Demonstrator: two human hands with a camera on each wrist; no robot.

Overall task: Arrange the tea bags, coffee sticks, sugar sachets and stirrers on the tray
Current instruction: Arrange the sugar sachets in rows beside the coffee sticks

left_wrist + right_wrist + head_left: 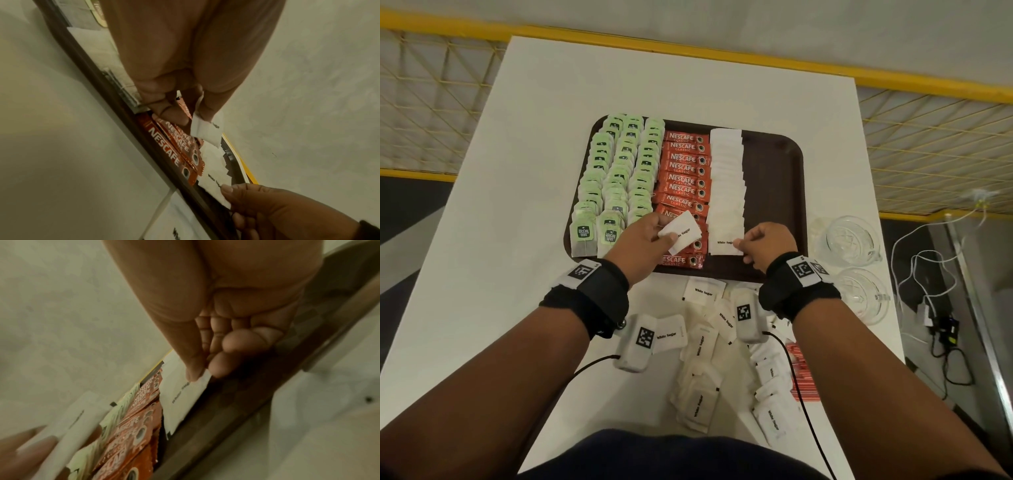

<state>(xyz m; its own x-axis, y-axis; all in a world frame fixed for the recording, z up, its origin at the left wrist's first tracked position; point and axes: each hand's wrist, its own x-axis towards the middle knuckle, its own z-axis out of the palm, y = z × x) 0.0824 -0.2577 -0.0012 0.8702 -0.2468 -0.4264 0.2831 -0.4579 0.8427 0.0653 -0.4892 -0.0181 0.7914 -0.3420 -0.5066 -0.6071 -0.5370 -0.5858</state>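
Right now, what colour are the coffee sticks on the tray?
Red-orange coffee sticks with white Nescafe lettering, on the dark brown tray; clearest in the head view.

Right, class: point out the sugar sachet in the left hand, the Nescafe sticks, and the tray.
sugar sachet [683,233], head view, on its printed white face.
Nescafe sticks [683,168], head view, on the middle of the red column.
tray [774,178], head view, on its bare brown floor right of the sachets.

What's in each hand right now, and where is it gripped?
The left hand pinches a loose sugar sachet by its left end. The right hand pinches the right edge of the nearest sachet in the tray's row.
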